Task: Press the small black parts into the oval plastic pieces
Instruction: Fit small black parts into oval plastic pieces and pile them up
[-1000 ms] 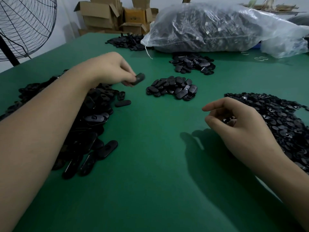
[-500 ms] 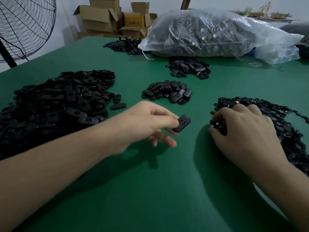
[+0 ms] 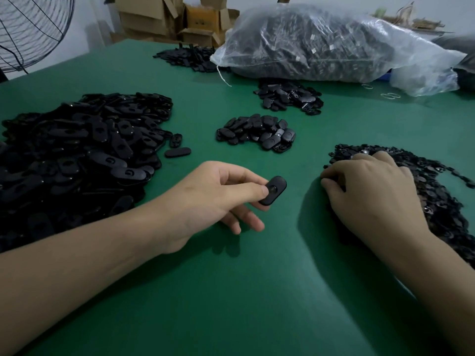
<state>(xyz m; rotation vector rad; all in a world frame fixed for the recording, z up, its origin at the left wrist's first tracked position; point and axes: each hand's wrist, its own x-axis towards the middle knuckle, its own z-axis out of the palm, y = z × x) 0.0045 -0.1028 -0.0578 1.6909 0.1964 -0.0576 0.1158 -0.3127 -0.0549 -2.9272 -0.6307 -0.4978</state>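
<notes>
My left hand (image 3: 218, 199) pinches one black oval plastic piece (image 3: 273, 190) between thumb and forefinger, a little above the green table (image 3: 257, 291). A big heap of oval pieces (image 3: 84, 150) lies at the left. My right hand (image 3: 372, 199) lies palm down with curled fingers on the near edge of the pile of small black parts (image 3: 437, 191) at the right. Its fingertips are hidden among the parts, so I cannot see whether they hold one.
A small pile of oval pieces (image 3: 257, 133) lies at the centre, another (image 3: 290, 97) behind it, a third (image 3: 190, 57) further back. A large clear bag of parts (image 3: 321, 42) fills the back right. Cardboard boxes (image 3: 164, 16) and a fan (image 3: 30, 29) stand beyond the table.
My left hand carried the oval piece from the left heap to the table's middle. My right hand dropped onto the edge of the small-parts pile and stays there.
</notes>
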